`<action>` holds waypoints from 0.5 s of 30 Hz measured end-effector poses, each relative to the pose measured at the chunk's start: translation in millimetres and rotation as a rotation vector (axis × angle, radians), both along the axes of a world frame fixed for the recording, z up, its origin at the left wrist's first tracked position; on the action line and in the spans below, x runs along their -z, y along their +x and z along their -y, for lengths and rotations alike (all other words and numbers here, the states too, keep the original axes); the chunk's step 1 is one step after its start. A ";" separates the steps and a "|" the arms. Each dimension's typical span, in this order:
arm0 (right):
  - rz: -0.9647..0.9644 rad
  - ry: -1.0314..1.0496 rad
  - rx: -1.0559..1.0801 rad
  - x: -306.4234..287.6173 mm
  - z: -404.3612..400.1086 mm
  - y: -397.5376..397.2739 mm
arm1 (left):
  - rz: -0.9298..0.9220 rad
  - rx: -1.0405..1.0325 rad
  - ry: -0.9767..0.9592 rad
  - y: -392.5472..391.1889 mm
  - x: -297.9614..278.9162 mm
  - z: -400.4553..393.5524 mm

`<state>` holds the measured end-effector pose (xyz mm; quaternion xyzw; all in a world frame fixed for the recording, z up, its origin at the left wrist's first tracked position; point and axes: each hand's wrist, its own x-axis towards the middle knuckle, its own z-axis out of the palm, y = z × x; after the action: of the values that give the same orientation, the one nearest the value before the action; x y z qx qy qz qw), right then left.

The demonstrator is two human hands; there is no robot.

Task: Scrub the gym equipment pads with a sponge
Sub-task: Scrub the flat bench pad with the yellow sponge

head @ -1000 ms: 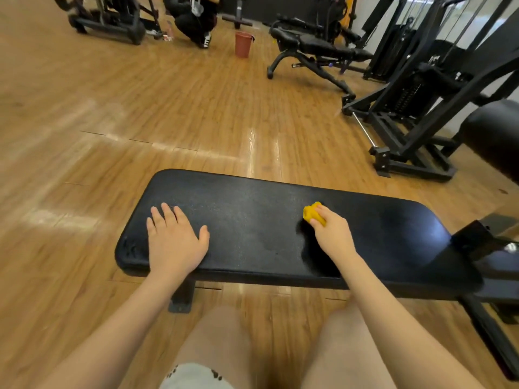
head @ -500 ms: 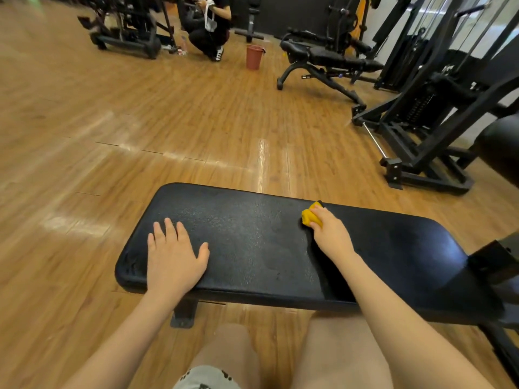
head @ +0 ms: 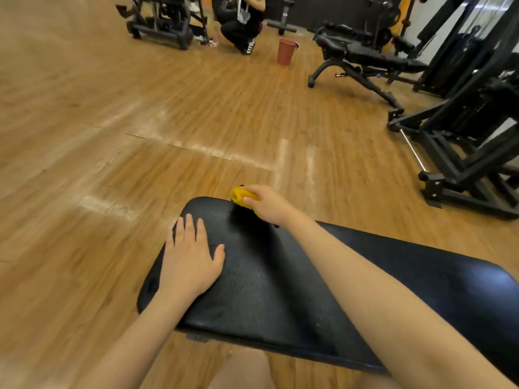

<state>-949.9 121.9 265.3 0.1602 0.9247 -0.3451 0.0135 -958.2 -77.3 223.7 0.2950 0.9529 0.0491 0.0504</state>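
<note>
No words or labels can be read on anything here; the picture is a bit blurry. The black bench pad is long and smooth, with rounded corners, and it shines a little on the right side. Tiny wet-looking specks dot its middle. The left hand lies flat on the pad near its left end, with the fingers straight and a little apart and the thumb out to the side. The fingertips almost reach the left edge of the pad. The right hand is at the far edge of the pad, near the far left corner. Its fingers are curled around a yellow sponge and squeeze it. The sponge sits right on the edge, partly sticking out past it. Between the two hands there is bare black pad, and much more bare pad runs off to the right under the right arm. All around is a wooden floor with a pale worn patch. Far off stand a red-brown bucket, another black bench and big black machines on the right. A person in dark clothes squats near the bucket.
</note>
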 end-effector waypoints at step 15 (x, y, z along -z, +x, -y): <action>0.246 -0.030 -0.098 10.6 -46.7 -13.4 | 0.038 0.013 0.069 -3.1 2.1 -1.9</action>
<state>-963.3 168.6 254.7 0.1556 0.9175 -0.3356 0.1463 -961.3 -75.5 221.6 0.3016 0.9476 0.0871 0.0588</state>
